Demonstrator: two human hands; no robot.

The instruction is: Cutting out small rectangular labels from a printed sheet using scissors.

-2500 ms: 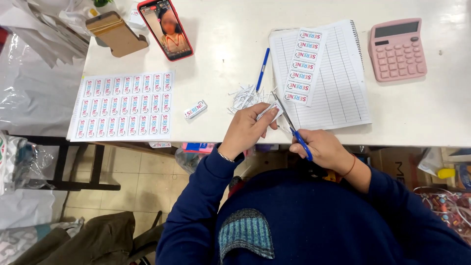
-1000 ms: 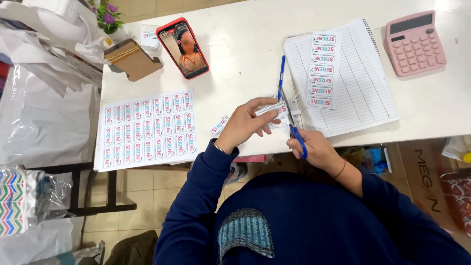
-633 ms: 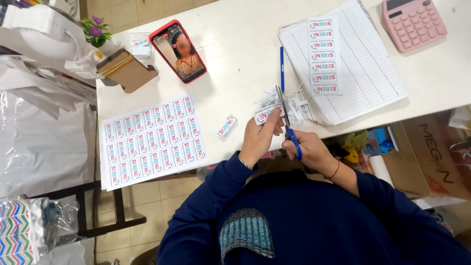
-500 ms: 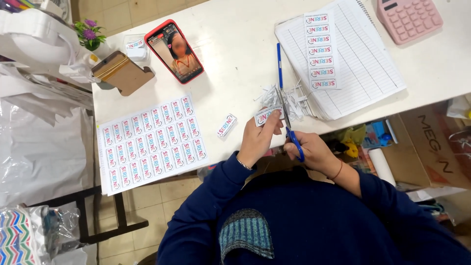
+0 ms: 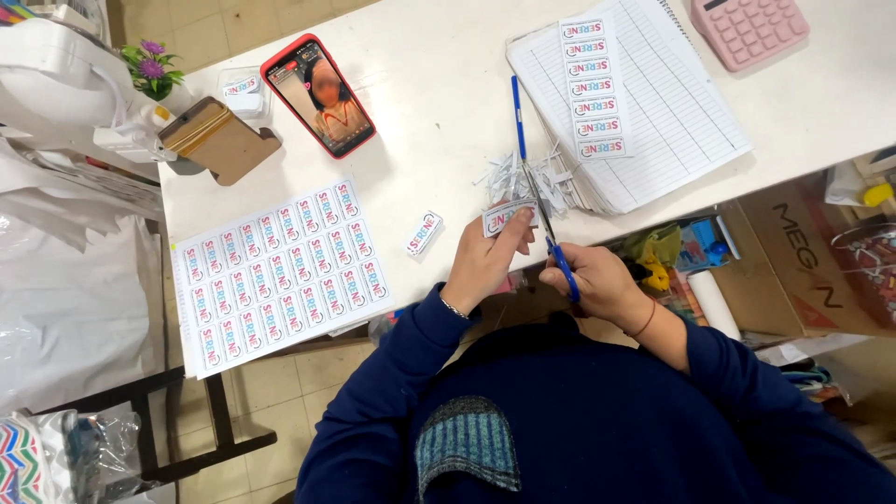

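Note:
My left hand [image 5: 483, 266] pinches a small printed label [image 5: 504, 216] at the table's near edge. My right hand [image 5: 597, 280] grips blue-handled scissors [image 5: 551, 238], whose blades reach up beside the label. Just above them lies a heap of thin paper trimmings [image 5: 527, 179]. One cut label [image 5: 425, 232] rests alone on the table to the left. Further left lies a large sheet of uncut labels [image 5: 275, 271]. A strip of labels [image 5: 592, 86] sits on a lined notebook [image 5: 672, 112].
A blue pen [image 5: 516, 114] lies by the notebook. A red-cased phone [image 5: 318, 94], a brown wallet [image 5: 215, 140], a small flower pot [image 5: 149, 70] and a pink calculator [image 5: 751, 28] sit further back. A cardboard box [image 5: 821, 261] stands under the table on the right.
The view has shifted, so the table's contents sit further left and up. My hands stay together with label and scissors, now lower against the table edge.

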